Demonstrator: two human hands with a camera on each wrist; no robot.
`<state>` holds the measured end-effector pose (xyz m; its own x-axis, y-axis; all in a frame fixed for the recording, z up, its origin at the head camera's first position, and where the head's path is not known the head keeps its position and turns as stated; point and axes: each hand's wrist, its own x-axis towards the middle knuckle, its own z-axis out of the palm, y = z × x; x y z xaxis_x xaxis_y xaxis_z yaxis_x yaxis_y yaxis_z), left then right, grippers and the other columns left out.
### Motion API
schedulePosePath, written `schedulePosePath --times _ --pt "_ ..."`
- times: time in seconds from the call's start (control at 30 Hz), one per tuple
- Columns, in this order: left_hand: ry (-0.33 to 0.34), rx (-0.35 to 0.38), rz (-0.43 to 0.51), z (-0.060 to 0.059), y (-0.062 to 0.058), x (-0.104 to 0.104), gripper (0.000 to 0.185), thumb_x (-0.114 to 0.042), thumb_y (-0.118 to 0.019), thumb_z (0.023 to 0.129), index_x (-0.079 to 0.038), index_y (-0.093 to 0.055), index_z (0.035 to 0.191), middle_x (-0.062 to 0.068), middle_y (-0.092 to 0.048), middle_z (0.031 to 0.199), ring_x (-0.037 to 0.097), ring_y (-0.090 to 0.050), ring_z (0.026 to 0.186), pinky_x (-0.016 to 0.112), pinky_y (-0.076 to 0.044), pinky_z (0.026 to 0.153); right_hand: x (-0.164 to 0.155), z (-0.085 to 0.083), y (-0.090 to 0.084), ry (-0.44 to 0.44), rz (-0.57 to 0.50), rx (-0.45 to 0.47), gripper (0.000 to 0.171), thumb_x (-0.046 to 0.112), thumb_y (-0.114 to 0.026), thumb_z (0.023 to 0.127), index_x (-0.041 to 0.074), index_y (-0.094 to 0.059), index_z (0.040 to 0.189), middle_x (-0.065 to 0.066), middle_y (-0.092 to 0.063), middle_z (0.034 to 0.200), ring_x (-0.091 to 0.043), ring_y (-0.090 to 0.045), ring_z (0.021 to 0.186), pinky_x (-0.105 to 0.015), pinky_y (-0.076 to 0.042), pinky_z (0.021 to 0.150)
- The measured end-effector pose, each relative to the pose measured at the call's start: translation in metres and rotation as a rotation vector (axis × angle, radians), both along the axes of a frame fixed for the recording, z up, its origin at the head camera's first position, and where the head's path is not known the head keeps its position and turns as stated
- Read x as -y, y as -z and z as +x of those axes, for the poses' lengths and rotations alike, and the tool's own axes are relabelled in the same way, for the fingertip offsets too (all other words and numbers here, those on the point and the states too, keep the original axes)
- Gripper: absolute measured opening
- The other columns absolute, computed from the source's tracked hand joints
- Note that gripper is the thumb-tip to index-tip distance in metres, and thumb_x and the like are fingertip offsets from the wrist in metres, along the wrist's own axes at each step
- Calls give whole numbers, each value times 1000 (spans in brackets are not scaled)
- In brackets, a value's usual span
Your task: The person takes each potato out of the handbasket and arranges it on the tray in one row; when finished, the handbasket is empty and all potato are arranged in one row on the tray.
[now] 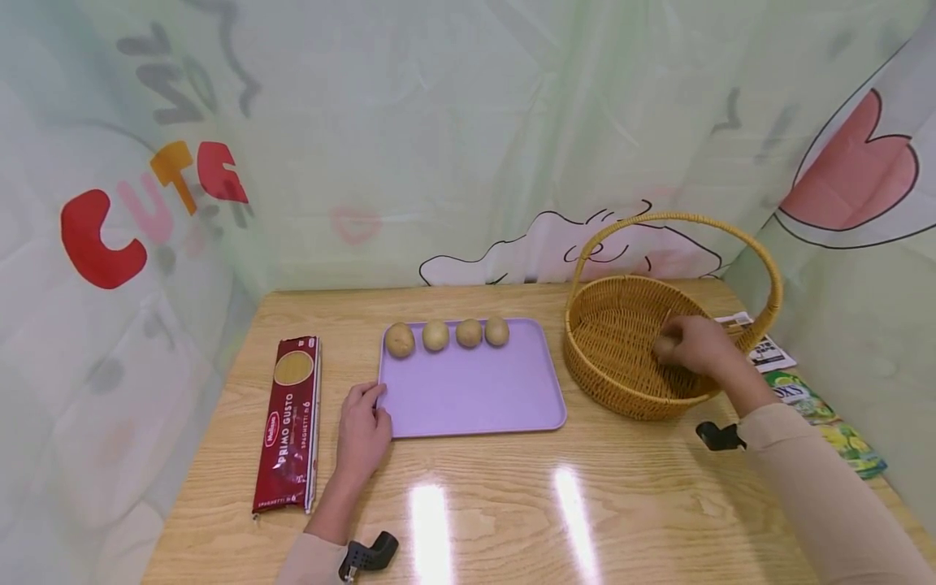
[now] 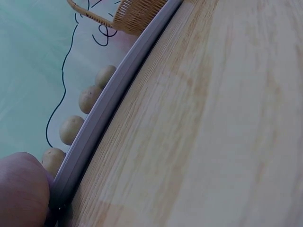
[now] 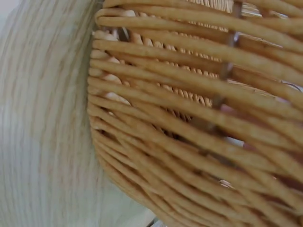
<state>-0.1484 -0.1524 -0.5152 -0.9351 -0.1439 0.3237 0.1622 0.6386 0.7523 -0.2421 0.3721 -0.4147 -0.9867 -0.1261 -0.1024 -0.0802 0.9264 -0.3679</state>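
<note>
A purple tray (image 1: 475, 390) lies on the wooden table, with several potatoes (image 1: 435, 335) in a row along its far edge. At the tray's left side, my left hand (image 1: 363, 431) holds the rim near the front corner. The left wrist view shows part of that hand (image 2: 23, 189) against the tray's edge (image 2: 102, 109). My right hand (image 1: 698, 349) reaches into a wicker basket (image 1: 607, 382) and grips a potato (image 1: 665, 348), mostly covered by the fingers. In the right wrist view the basket's woven wall (image 3: 189, 104) hides the hand.
A red spaghetti pack (image 1: 288, 422) lies left of the tray. The basket's tall handle (image 1: 680, 217) arches over the right hand. Printed packets (image 1: 851, 447) lie along the table's right edge, partly behind the right arm. A printed curtain (image 1: 439, 146) hangs behind the table.
</note>
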Motion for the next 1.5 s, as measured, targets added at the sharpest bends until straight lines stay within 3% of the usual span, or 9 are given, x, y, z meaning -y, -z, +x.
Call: schedulePosePath --times 0.2,0.4,0.63,0.93,1.07,1.3,1.5 --pt "3 27 4 1 -1 -1 36 6 -56 84 5 -65 119 16 -57 121 32 -53 114 45 -46 98 1 4 1 -24 0 -18 48 22 -73 84 -9 -60 118 -31 -59 114 -46 -55 101 -62 -44 85" --pt "4 54 10 3 -3 -1 37 5 -56 85 5 -64 121 17 -57 123 32 -52 114 45 -45 99 2 7 0 -53 -33 -9 51 32 -64 93 -8 -58 125 -31 -59 119 -47 -54 108 -61 -45 88" --pt "1 44 9 2 -5 0 36 5 -55 86 5 -64 121 17 -56 124 32 -52 114 45 -45 98 2 5 -1 -66 -97 28 41 17 -64 92 -4 -59 126 -30 -57 122 -46 -52 110 -62 -43 89" --pt "3 29 3 0 -1 1 36 6 -56 85 4 -65 120 16 -57 121 31 -53 113 44 -46 98 4 6 2 -68 -106 -37 39 19 -69 88 -2 -64 120 -24 -62 114 -34 -57 94 -49 -49 77" --pt "9 41 6 -1 0 0 35 5 -55 86 4 -64 120 16 -57 122 31 -53 113 43 -46 98 10 7 0 -44 -133 -71 44 28 -69 89 1 -63 122 -23 -62 115 -34 -58 95 -45 -50 75" --pt "7 51 9 0 -1 0 35 5 -55 86 4 -65 120 16 -57 122 31 -52 115 43 -45 99 36 9 -21 -49 -232 -94 49 31 -71 88 2 -60 126 -21 -57 122 -36 -56 103 -45 -50 76" --pt "5 52 11 1 -3 0 35 5 -55 87 4 -64 121 15 -57 123 31 -52 116 44 -45 100 59 8 -35 -75 -299 -142 48 31 -75 85 6 -63 124 -17 -55 128 -38 -55 111 -50 -49 83"
